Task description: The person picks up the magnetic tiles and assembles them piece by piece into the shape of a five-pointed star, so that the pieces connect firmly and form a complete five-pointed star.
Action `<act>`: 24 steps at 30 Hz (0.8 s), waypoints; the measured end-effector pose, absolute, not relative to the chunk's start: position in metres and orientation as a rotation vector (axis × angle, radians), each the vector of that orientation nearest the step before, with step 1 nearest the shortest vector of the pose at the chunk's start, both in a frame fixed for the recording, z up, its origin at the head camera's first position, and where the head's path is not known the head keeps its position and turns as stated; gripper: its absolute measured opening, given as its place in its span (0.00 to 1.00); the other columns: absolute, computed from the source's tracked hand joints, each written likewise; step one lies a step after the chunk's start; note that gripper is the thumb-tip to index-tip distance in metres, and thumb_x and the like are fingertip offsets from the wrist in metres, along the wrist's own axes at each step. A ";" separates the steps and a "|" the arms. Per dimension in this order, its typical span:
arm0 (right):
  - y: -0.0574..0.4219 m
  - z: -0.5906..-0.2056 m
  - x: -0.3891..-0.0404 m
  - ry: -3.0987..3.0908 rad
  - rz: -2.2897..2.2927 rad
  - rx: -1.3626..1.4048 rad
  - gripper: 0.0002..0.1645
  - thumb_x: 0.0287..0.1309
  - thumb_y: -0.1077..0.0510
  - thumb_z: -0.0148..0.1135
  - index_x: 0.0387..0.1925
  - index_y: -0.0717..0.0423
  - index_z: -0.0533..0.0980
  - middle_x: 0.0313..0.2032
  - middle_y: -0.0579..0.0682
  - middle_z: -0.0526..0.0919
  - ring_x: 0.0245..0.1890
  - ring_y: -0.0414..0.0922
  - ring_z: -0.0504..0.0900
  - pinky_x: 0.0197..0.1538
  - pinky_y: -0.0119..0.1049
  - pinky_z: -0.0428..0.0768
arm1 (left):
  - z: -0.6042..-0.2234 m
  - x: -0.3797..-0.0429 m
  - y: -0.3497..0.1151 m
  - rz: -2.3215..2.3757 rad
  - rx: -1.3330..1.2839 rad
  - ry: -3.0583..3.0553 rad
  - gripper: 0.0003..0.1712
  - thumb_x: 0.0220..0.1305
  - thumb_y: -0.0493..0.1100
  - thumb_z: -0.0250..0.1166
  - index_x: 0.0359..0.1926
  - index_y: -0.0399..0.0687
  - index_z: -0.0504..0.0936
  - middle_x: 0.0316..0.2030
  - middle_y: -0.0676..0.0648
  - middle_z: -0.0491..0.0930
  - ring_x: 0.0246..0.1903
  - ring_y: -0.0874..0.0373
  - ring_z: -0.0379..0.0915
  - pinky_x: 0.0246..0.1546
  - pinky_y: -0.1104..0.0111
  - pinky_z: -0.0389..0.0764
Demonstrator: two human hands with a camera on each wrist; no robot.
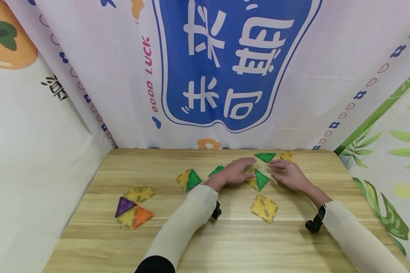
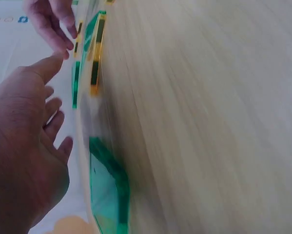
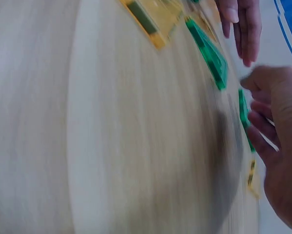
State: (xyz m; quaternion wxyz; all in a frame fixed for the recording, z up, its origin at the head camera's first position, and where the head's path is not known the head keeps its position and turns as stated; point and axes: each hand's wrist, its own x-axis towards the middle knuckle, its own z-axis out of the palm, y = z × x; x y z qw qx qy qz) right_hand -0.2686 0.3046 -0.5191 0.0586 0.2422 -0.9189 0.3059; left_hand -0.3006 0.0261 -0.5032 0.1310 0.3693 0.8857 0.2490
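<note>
Both hands hover with empty, loosely bent fingers on either side of some translucent magnetic tiles. My left hand (image 1: 237,171) reaches over the left part of a diamond made of a yellow triangle tile and a green triangle tile (image 1: 262,179), covering some of the yellow one. Just right of that diamond is my right hand (image 1: 290,174), its fingertips pointing at the left hand. Beyond the fingertips lies another green triangle tile (image 1: 265,157), with a yellow tile (image 1: 286,156) to its right. The left wrist partly hides a further green tile (image 1: 216,171).
A yellow square of tiles (image 1: 264,208) lies nearer on the wooden table (image 1: 225,242). Farther left sit a yellow-green diamond (image 1: 192,180) and a cluster with purple (image 1: 124,206), yellow and orange tiles (image 1: 142,216). A printed curtain (image 1: 130,113) hangs at the table's back edge.
</note>
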 end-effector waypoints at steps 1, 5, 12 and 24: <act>0.308 -0.520 -0.270 -2.773 0.899 0.693 0.21 0.63 0.64 0.73 0.56 0.67 0.84 0.60 0.65 0.84 0.62 0.66 0.81 0.65 0.66 0.77 | -0.503 -0.301 0.029 0.687 1.075 2.600 0.40 0.81 0.57 0.57 0.84 0.48 0.57 0.83 0.47 0.56 0.82 0.54 0.50 0.82 0.62 0.54; 0.321 -0.523 -0.275 -2.763 0.831 0.582 0.22 0.65 0.63 0.71 0.57 0.73 0.82 0.62 0.72 0.80 0.63 0.71 0.77 0.66 0.69 0.74 | -0.505 -0.302 0.044 0.499 1.058 2.688 0.41 0.82 0.63 0.52 0.85 0.51 0.54 0.85 0.48 0.48 0.84 0.55 0.42 0.83 0.58 0.48; 0.340 -0.527 -0.276 -2.899 0.837 0.431 0.32 0.68 0.60 0.70 0.66 0.76 0.73 0.70 0.74 0.70 0.72 0.74 0.66 0.73 0.70 0.64 | -0.512 -0.303 0.072 0.144 1.011 2.755 0.43 0.81 0.71 0.41 0.86 0.61 0.48 0.86 0.57 0.42 0.84 0.59 0.33 0.84 0.55 0.41; 0.346 -0.530 -0.276 -2.967 0.815 0.398 0.34 0.71 0.56 0.68 0.69 0.74 0.72 0.73 0.72 0.67 0.74 0.72 0.64 0.75 0.68 0.63 | -0.520 -0.308 0.092 0.088 0.946 2.727 0.44 0.79 0.76 0.32 0.86 0.68 0.42 0.85 0.61 0.37 0.84 0.61 0.31 0.84 0.55 0.36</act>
